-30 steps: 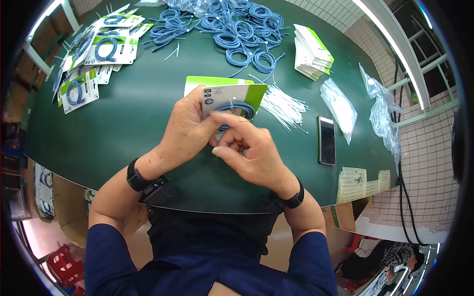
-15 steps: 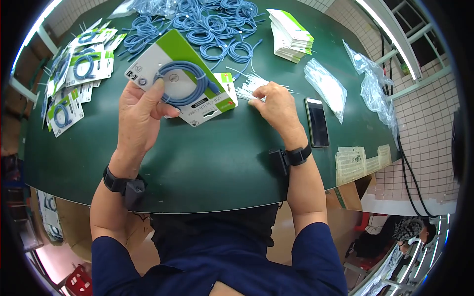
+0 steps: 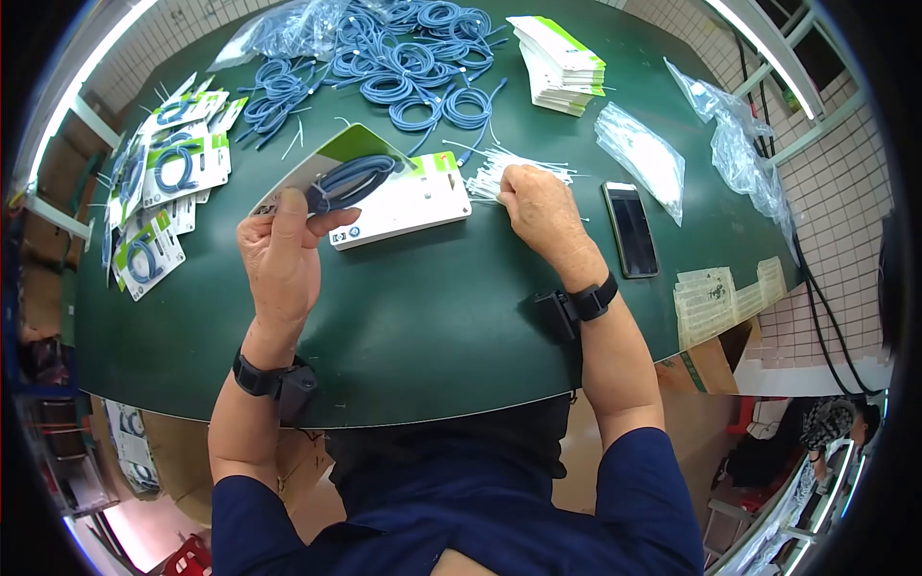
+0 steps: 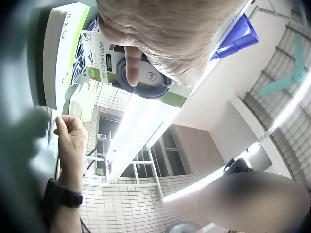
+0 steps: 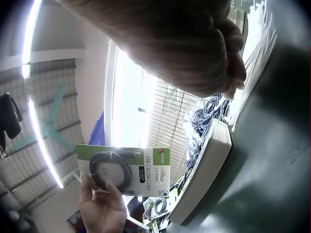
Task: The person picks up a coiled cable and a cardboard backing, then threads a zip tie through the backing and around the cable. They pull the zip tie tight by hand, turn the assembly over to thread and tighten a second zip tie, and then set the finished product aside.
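Observation:
My left hand (image 3: 280,254) grips a white and green cable card (image 5: 158,170) by its lower edge, thumb on the front. A coiled blue USB cable (image 5: 111,171) is fastened to that card, which tilts above the table in the head view. Below it and to the right lies a stack of blank cards (image 3: 408,213). My right hand (image 3: 545,216) is at the pile of white cable ties (image 3: 490,178), fingers curled and fingertips pinching among the ties; the pinched end is mostly hidden by the hand.
Coiled blue cables (image 3: 413,62) heap at the back. Finished cable cards (image 3: 178,168) pile up at the left. Another card stack (image 3: 557,67) stands back right, with a bag of ties (image 3: 642,158), a phone (image 3: 631,230) and crumpled plastic (image 3: 735,144) along the right.
My right hand left the card and reached right to the cable ties, where its fingers curled in. The left hand moved left with the card, which was lifted face-up, then tilted lower.

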{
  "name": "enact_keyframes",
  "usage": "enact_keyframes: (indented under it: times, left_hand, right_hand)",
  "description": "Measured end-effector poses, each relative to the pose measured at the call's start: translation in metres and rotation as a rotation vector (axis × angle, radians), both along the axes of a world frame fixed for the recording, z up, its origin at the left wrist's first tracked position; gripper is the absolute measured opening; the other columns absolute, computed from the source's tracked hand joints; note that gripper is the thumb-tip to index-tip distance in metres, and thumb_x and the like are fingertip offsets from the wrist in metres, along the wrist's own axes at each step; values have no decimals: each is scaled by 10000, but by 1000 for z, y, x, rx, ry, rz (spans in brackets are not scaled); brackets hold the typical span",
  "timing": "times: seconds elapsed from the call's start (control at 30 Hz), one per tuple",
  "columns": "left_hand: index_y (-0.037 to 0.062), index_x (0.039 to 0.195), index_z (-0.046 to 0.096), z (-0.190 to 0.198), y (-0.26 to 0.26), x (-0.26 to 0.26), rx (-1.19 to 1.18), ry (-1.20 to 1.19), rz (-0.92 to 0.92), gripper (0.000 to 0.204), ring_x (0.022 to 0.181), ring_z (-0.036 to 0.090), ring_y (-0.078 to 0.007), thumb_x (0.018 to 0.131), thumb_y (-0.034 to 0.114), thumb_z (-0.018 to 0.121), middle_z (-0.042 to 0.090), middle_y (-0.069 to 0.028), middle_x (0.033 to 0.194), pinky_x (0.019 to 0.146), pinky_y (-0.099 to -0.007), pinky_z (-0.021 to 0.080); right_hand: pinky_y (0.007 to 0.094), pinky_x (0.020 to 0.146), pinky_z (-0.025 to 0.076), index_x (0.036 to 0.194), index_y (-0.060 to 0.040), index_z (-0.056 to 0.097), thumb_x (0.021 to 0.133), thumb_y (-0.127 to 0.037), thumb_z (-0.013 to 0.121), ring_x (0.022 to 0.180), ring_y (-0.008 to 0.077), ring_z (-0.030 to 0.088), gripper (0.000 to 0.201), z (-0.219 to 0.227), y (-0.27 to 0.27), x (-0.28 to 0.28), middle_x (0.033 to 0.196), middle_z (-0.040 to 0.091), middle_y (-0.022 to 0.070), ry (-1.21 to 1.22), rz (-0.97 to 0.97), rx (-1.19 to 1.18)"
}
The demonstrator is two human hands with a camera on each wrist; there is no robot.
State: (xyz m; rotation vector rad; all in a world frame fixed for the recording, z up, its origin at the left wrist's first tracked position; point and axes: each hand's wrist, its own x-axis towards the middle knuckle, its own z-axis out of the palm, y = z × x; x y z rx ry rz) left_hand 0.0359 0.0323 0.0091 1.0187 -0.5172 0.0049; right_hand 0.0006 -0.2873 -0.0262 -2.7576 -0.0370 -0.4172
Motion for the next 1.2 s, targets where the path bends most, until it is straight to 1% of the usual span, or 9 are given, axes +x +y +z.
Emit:
enact_keyframes:
  times: [0.17,0.27,0.4,0.63,0.77,0.87,1.03,1.13,1.2]
  left_hand:
    - [-42,1126,759,3,-7,-7,98,-126,125,244,1118,741,-312,1061,177,674,745,-198,1197,945,-427,641]
    - [-21,1119,759,-3,-6,0,339,-465,343,224,1137,740,-325,975,147,788,761,-192,1165,977,-415,601]
    - [-9,1081,745,4,-8,-1,406,-641,378,273,1145,742,-341,873,111,875,771,-177,1135,979,-405,580]
    - [9,1018,707,2,-8,-2,494,-672,385,306,1142,746,-346,809,85,917,773,-168,1120,952,-396,592]
    - [23,992,681,1,-10,-3,513,-673,392,318,1144,747,-348,775,25,914,775,-164,1126,948,-398,597]
    - [32,982,664,0,-11,-1,524,-699,400,335,1145,747,-352,755,-6,908,778,-159,1130,951,-405,600]
    - [46,973,641,-3,-13,0,564,-768,399,360,1147,747,-362,737,-19,906,782,-146,1135,960,-420,602]
    - [51,970,638,-2,-13,0,574,-798,393,365,1146,747,-362,735,-8,912,783,-140,1136,959,-423,602]
    - [54,969,638,-2,-14,-1,579,-830,392,371,1143,748,-358,732,8,920,783,-136,1137,957,-422,602]
  right_hand:
    - [489,814,546,929,-45,713,931,-129,715,907,384,689,84,-1,1,0,953,708,158,-79,-22,6]
    - [474,803,550,940,-52,732,920,-125,735,887,377,690,76,6,1,-3,954,711,156,-110,-6,31]
    - [451,784,551,945,-58,757,905,-114,763,856,370,690,70,11,-1,-4,955,717,158,-129,26,48]
    - [411,722,548,951,-44,774,892,-68,774,778,336,688,64,10,-5,-2,885,702,149,-194,37,30]
    - [340,673,553,995,-18,766,929,-62,770,730,235,695,79,26,6,-3,894,734,117,-290,93,228]
    - [272,659,549,1038,23,742,991,-78,747,733,134,676,111,35,18,-10,961,767,98,-420,297,557]
    - [246,674,553,1056,29,723,1033,-123,725,768,104,673,153,53,39,-29,1024,777,114,-327,231,869]
    - [228,641,537,1064,22,726,1039,-135,721,750,104,677,159,57,35,-30,988,770,119,-130,259,1157]
    - [223,627,529,1063,16,721,1044,-144,715,749,100,676,161,54,31,-28,987,770,118,-112,281,1204]
